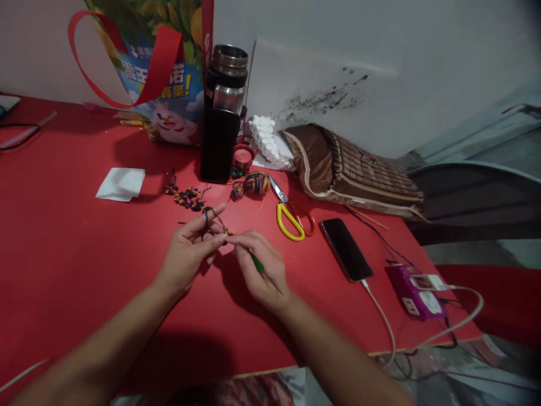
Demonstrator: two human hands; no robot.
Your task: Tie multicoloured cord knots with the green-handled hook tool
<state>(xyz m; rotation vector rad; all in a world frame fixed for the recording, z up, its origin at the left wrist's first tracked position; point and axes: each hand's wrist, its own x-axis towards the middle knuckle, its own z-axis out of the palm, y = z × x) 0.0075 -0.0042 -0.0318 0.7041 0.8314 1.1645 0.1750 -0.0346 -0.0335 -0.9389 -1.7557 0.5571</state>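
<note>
My left hand point(192, 245) hovers over the red table point(67, 242) with dark multicoloured yarn point(207, 217) looped round its raised forefinger, the fingertips pinched on the strand. My right hand point(262, 268) meets it fingertip to fingertip and grips a green crochet hook point(257, 263), whose thin shaft sticks out past the wrist. A ball of the same yarn point(256, 182) lies behind the hands. A short crocheted chain of small bobbles point(186, 197) rests to the left of the ball.
Yellow-handled scissors point(289, 217) and a black phone point(345, 248) on a white cable lie right of my hands. A purple box point(414, 292) sits near the table's right edge. Behind stand a steel flask point(224, 113), a printed bag point(164, 73), a white tissue point(121, 183) and a brown cushion point(350, 166).
</note>
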